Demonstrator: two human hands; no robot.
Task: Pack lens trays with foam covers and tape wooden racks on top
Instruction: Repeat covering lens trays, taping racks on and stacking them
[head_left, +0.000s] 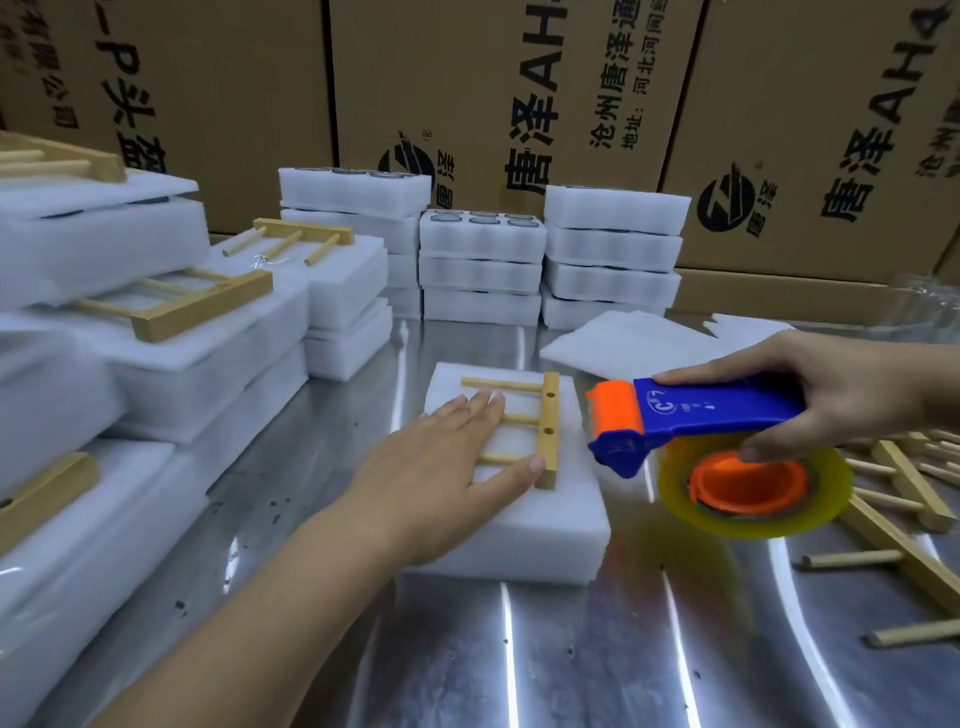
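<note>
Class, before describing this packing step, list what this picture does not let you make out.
All in the head view:
- What lies under the foam cover: hidden by it.
- Lower dowels of the rack: partly under the left hand.
- Free end of the tape: behind the dispenser in the right hand.
- Some loose racks: cut off by the right edge.
- A clear object, far right: blurred.

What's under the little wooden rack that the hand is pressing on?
The wooden rack lies on a white foam block, on the metal table. Whatever is inside the foam is hidden.
</note>
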